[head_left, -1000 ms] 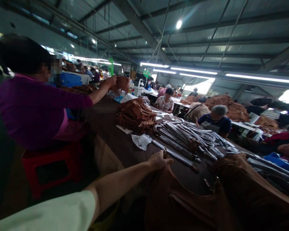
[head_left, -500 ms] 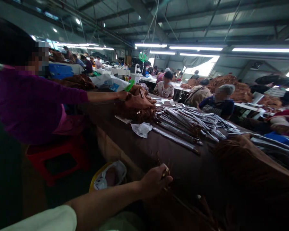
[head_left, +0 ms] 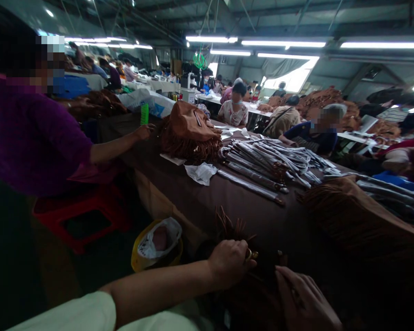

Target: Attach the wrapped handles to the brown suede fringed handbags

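Note:
My left hand (head_left: 229, 263) is closed around a brown fringed bag (head_left: 243, 239) at the near edge of the table, with a metal ring showing by my fingers. My right hand (head_left: 303, 301) lies flat with its fingers stretched out on the dark brown material just right of it. A heap of brown fringed material (head_left: 352, 216) sits to the right. Further along the table lies a bundle of wrapped straps (head_left: 262, 165) and a pile of finished brown bags (head_left: 189, 131).
A person in a purple top (head_left: 31, 133) sits at the left on a red stool (head_left: 79, 216), one hand holding a green comb (head_left: 144, 114). A yellow bin with a plastic bag (head_left: 157, 243) stands on the floor. Other workers sit at tables behind.
The view has dropped lower. My left hand pulled the bag toward the table's near edge, and my right hand came into view. The person in purple set a bag on the pile and drew back.

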A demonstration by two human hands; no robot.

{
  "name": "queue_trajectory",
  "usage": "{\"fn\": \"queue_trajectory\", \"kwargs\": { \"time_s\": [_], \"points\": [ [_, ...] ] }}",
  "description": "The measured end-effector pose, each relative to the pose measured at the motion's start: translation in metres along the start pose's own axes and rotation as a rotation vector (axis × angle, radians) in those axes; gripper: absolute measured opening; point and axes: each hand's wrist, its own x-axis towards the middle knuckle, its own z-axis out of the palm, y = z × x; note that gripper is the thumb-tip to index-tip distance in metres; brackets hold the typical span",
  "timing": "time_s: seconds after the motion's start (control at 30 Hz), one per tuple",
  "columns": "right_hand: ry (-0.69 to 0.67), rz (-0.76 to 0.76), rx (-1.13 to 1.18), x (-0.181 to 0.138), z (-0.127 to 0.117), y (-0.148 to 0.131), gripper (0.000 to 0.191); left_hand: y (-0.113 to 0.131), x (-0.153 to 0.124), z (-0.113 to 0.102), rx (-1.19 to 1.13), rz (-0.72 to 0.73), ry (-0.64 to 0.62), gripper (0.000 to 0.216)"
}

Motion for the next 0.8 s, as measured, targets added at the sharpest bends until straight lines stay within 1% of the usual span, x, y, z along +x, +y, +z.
{"fn": "queue_trajectory", "kwargs": {
  "time_s": [0.1,0.17,0.27,0.33,0.43,0.53,0.6,0.73,0.8],
  "points": [
    [0.001,0.094,0.062,0.022,0.015,-0.016,0.034,0.003,-0.002,0.001,0.006,0.005,0.003,0.034],
    [-0.05,0.162,0.089,0.029,0.024,-0.02,0.034,0.004,-0.002,0.001,0.0,0.029,0.005,0.033],
    [-0.132,0.223,0.143,0.033,0.032,-0.018,0.036,0.001,-0.002,0.002,-0.029,0.059,0.02,0.03],
    [-0.15,0.302,0.24,0.034,0.036,-0.013,0.038,-0.003,-0.002,0.0,-0.103,0.074,0.026,0.032],
    [-0.188,0.467,0.414,0.036,0.04,-0.004,0.039,-0.011,-0.001,-0.005,-0.292,0.121,0.001,0.036],
    [-0.195,0.558,0.479,0.038,0.044,0.002,0.038,-0.018,0.0,-0.009,-0.434,0.118,-0.045,0.033],
    [-0.173,0.551,0.472,0.038,0.048,0.004,0.035,-0.02,0.001,-0.008,-0.481,0.098,-0.059,0.033],
    [-0.074,0.387,0.41,0.035,0.054,0.002,0.023,-0.02,0.001,-0.002,-0.507,0.093,-0.051,0.035],
    [-0.069,0.351,0.434,0.034,0.053,-0.002,0.022,-0.019,0.002,0.002,-0.494,0.109,-0.03,0.034]
  ]
}}
